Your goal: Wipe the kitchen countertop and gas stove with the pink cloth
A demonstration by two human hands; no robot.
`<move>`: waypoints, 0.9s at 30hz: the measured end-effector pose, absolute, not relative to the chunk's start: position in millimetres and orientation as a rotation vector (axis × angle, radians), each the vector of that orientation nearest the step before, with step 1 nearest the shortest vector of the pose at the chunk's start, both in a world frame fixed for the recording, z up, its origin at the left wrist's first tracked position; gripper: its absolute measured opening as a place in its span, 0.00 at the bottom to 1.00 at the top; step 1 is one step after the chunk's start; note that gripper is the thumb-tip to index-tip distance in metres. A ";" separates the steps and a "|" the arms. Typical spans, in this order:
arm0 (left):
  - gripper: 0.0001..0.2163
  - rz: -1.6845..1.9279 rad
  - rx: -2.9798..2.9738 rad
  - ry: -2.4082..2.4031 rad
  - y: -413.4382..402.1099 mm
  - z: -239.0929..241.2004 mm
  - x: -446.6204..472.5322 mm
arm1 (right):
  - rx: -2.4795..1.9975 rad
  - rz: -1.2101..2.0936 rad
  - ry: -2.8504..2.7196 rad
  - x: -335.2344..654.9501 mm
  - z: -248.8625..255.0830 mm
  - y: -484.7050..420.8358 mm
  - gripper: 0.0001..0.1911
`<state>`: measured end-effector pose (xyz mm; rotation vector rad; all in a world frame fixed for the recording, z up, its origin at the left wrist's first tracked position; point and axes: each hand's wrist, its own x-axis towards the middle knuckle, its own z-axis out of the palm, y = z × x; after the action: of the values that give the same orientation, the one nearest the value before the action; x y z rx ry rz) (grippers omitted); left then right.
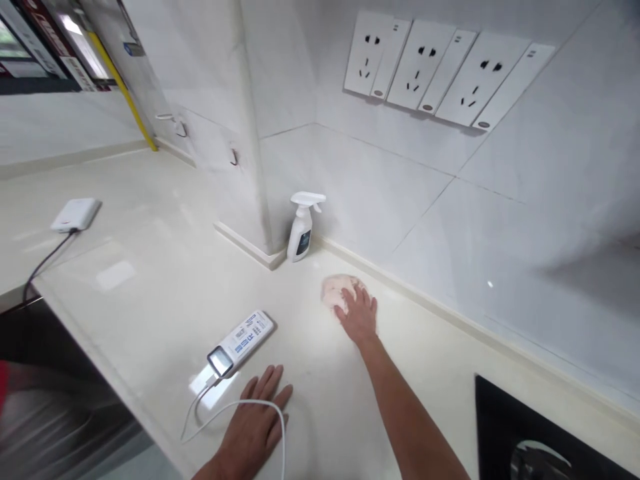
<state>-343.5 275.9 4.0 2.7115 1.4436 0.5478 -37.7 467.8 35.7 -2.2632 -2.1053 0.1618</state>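
My right hand reaches forward across the cream countertop and presses flat on a pale pink cloth near the back wall; its fingers cover the cloth's near right part. My left hand rests palm down on the counter near the front edge, fingers spread, with a white cable lying over it. Just beyond the left hand lies a white rectangular device with a small screen and blue print, the cable plugged into its near end.
A white spray bottle stands by the wall corner, left of the cloth. A white box with a dark cord sits far left. Wall sockets hang above. A black hob lies at the lower right.
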 end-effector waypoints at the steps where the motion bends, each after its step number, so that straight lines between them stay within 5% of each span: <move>1: 0.24 0.521 2.722 1.446 275.9 2.8 -343.8 | -2.330 0.148 -2.032 -21.8 34.5 469.4 0.33; 14: 0.20 0.573 2.691 1.409 283.8 4.4 -343.4 | -2.808 -0.119 -0.995 178.4 27.4 320.3 0.36; 27: 0.32 0.654 2.503 1.373 288.7 4.8 -346.8 | -2.146 0.126 -1.873 -95.5 21.8 328.8 0.33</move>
<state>-346.8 288.7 4.8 2.5029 1.3725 0.6536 -95.5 328.8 21.8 -2.1463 -1.8729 0.1264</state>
